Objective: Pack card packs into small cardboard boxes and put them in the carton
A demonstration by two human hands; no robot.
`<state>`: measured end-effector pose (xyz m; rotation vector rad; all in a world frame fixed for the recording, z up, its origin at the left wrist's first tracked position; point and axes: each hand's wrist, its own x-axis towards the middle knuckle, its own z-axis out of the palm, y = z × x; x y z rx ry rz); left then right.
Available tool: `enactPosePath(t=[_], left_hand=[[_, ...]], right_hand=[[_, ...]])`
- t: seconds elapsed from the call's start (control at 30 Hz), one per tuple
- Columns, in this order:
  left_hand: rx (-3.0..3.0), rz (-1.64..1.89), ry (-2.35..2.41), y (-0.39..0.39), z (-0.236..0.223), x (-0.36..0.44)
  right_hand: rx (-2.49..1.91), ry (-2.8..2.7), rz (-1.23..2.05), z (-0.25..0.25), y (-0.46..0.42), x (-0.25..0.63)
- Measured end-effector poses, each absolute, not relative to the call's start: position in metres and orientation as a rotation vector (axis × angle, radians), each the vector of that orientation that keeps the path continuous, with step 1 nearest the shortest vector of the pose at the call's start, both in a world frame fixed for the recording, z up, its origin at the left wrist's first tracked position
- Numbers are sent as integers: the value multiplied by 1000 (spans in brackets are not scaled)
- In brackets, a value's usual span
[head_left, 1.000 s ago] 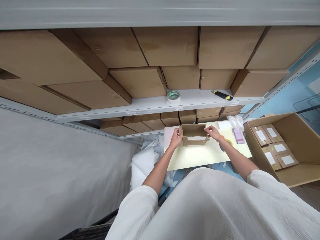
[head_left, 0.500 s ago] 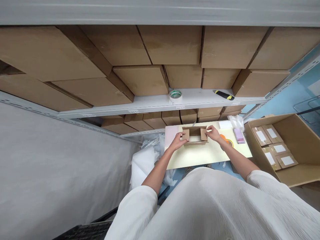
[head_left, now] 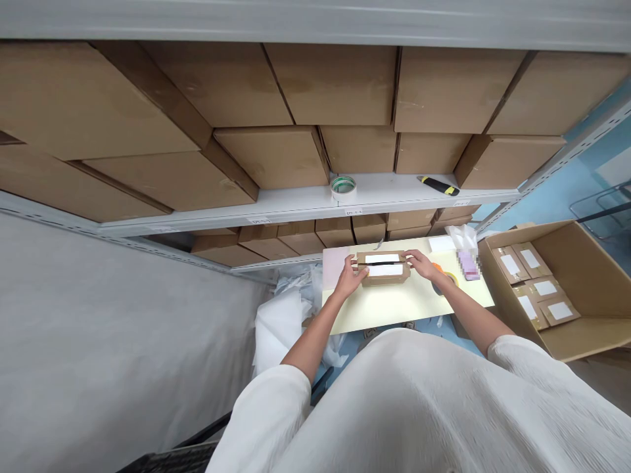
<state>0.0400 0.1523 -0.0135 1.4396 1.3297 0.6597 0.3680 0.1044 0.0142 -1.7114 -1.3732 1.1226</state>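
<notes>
A small cardboard box (head_left: 386,278) lies on the pale yellow tabletop (head_left: 374,317). Its two long top flaps are folded inward, each carrying a white label strip, and a narrow dark gap runs between them. My left hand (head_left: 349,281) grips the left end, thumb on the near flap and fingers round the far side. At the right end, my right hand (head_left: 420,264) holds the far corner with its fingers pinched. Beside my right forearm, partly covered by it, are rolls of tape (head_left: 449,281), orange and yellow.
A tape roll (head_left: 344,188) and a utility knife (head_left: 438,185) lie on the shelf ahead, below stacked cartons (head_left: 273,157). At right stands a large open carton (head_left: 599,309) with several labelled small boxes. White wrapping sheets (head_left: 279,328) hang at the table's left.
The box's long top flaps have been folded inward over the short end flaps, covering the opening that showed before. Both hands remain at the box's ends.
</notes>
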Motion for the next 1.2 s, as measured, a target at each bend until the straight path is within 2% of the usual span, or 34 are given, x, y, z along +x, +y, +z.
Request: enactPosePath(t=[0.8, 1.2], left_hand=[[1453, 761, 1266, 149, -34, 68], [1557, 695, 1243, 124, -56, 61]], right_hand=[[-1757, -1385, 981, 8, 102, 367], [-1783, -1409, 1003, -15, 74, 378]])
